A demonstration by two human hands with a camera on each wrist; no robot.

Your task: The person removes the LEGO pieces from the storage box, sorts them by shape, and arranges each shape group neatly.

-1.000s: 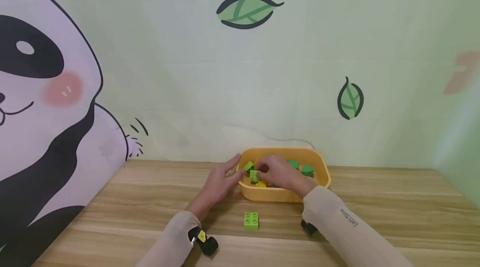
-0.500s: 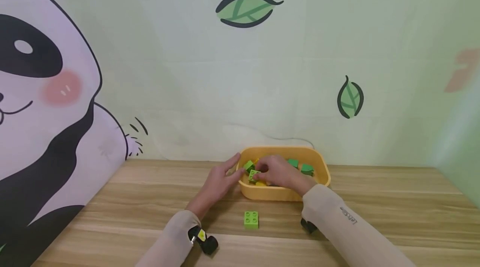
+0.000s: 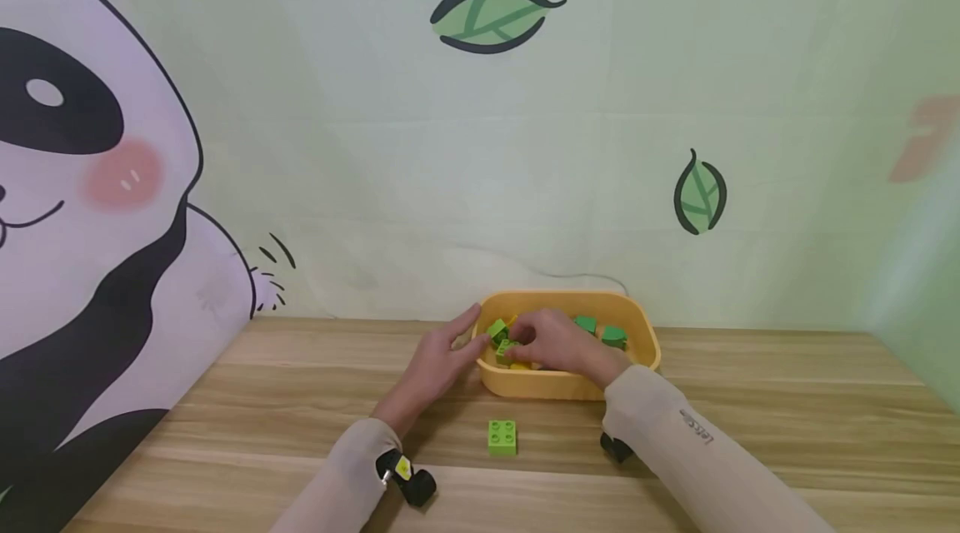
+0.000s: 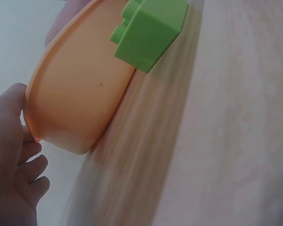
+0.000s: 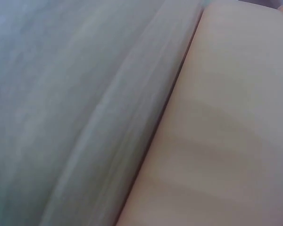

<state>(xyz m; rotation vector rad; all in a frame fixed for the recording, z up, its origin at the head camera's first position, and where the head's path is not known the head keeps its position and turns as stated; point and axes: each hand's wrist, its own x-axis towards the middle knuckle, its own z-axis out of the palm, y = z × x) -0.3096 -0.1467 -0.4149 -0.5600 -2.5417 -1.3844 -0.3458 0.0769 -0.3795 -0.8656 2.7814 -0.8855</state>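
An orange-yellow plastic bin point(image 3: 540, 386) with several toy building bricks in it stands against the back wall. My right hand point(image 3: 558, 341) reaches over its front rim and pinches a light green building brick point(image 3: 504, 352) at the left inside. At the bin's left end, my left hand point(image 3: 433, 362) holds the rim with its thumb over the edge; its lower fingers curl loosely outside in the left wrist view. On the table before the bin lies another light green building brick point(image 3: 502, 437), studs up. In the right wrist view only the bin's wall point(image 5: 217, 117) shows; the hand is hidden.
Inside the bin are another light green brick point(image 3: 497, 331), a yellow piece point(image 3: 519, 366) and dark green pieces point(image 3: 613, 337). The wood-grain table point(image 3: 787, 416) meets a printed backdrop point(image 3: 360, 183) just behind the bin. A thin cord runs along the backdrop.
The brick in my right fingers has tilted and shifted slightly left and down inside the bin. My left hand, the bin and the brick on the table stay put; the head view shifts slightly.
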